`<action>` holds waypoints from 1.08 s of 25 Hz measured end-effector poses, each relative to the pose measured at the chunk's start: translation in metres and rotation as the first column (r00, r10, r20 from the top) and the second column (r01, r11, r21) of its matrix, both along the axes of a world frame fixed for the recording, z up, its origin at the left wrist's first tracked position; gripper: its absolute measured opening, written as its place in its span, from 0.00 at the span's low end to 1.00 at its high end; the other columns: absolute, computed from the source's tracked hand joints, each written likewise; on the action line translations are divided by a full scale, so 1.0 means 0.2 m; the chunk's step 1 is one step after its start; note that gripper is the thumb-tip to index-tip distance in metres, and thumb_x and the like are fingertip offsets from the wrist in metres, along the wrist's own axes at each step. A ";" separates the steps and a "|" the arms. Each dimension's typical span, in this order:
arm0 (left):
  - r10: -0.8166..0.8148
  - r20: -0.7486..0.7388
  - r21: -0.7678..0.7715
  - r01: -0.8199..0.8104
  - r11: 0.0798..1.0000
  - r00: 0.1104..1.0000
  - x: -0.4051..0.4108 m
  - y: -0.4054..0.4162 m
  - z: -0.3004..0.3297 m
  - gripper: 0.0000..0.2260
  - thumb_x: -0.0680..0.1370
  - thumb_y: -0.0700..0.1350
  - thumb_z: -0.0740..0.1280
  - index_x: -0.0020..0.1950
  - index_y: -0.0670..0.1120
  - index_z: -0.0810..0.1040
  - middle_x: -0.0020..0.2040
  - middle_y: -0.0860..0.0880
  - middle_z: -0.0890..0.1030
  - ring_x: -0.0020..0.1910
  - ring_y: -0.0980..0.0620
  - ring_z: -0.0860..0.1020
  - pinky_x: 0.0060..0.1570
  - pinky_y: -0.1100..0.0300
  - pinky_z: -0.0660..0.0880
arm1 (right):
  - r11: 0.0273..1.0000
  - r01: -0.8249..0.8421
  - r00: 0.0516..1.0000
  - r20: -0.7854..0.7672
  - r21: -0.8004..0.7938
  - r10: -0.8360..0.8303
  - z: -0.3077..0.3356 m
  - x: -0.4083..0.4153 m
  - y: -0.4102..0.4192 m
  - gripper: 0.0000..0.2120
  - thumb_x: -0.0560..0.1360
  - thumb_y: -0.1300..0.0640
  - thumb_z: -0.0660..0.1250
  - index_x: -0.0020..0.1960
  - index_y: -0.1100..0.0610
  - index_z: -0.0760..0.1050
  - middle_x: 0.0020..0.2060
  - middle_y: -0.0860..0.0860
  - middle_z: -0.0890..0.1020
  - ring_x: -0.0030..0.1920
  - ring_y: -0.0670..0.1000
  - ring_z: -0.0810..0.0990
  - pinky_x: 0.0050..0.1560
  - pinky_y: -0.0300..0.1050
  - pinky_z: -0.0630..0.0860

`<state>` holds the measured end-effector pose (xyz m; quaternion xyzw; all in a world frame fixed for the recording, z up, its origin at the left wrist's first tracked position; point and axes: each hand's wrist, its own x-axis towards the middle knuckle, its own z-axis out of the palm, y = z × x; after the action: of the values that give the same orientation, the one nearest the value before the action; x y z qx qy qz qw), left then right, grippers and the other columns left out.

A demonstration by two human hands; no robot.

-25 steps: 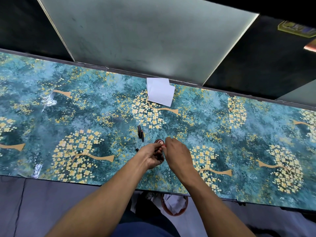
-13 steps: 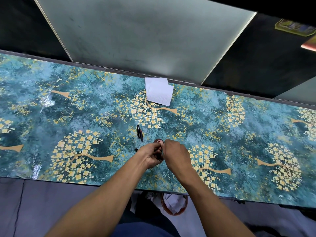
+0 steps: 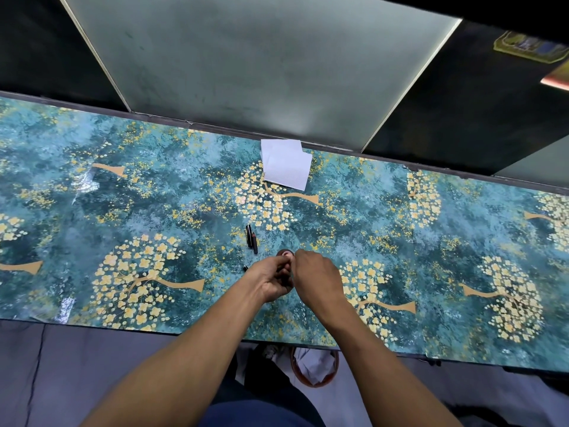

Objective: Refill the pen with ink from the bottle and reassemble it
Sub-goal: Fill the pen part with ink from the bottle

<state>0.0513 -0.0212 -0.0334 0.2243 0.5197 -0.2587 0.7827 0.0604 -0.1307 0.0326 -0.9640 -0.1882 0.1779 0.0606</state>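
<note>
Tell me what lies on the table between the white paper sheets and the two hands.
In the head view, two dark pen parts lie side by side between the white paper sheets and the hands; otherwise bare patterned table.

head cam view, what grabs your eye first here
The teal tabletop printed with gold flower trees fills the frame. At its near middle the left hand and right hand meet over a small round bottle. White paper sheets lie at the far edge.

1. Both hands, left hand (image 3: 274, 280) and right hand (image 3: 317, 277), met at frame centre over a small round ink bottle (image 3: 284, 253).
2. Dark pen parts (image 3: 252, 237) lay just above-left.
3. White paper (image 3: 286, 164) sat higher up.
</note>
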 end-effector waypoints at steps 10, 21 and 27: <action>-0.024 0.004 0.015 0.024 1.000 1.000 0.00 0.00 0.00 0.10 0.79 0.39 0.66 0.37 0.42 0.75 0.24 0.49 0.72 0.20 0.57 0.67 0.26 0.64 0.67 | 0.997 -0.072 0.997 0.022 0.019 0.072 0.01 0.02 0.00 0.10 0.84 0.54 0.56 0.60 0.57 0.72 0.52 0.56 0.79 0.49 0.59 0.80 0.39 0.48 0.66; -0.041 -0.003 0.012 0.041 0.999 0.999 0.00 0.01 0.01 0.09 0.79 0.39 0.66 0.39 0.40 0.75 0.25 0.49 0.73 0.20 0.57 0.68 0.26 0.64 0.68 | 0.995 -0.061 0.998 -0.009 0.081 0.062 -0.02 0.00 -0.05 0.08 0.83 0.53 0.58 0.59 0.56 0.69 0.51 0.55 0.78 0.47 0.59 0.79 0.39 0.49 0.67; -0.044 0.010 0.011 0.044 0.999 0.999 0.01 0.00 0.00 0.10 0.80 0.39 0.65 0.38 0.42 0.74 0.23 0.50 0.72 0.19 0.57 0.68 0.25 0.65 0.67 | 0.996 -0.072 0.997 0.001 0.047 0.072 -0.01 0.00 -0.04 0.12 0.84 0.54 0.54 0.57 0.58 0.74 0.49 0.57 0.79 0.47 0.61 0.80 0.38 0.49 0.67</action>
<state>0.0539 -0.0205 -0.0332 0.2412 0.5120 -0.2718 0.7783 0.0610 -0.1378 0.0298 -0.9548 -0.2270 0.1757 0.0769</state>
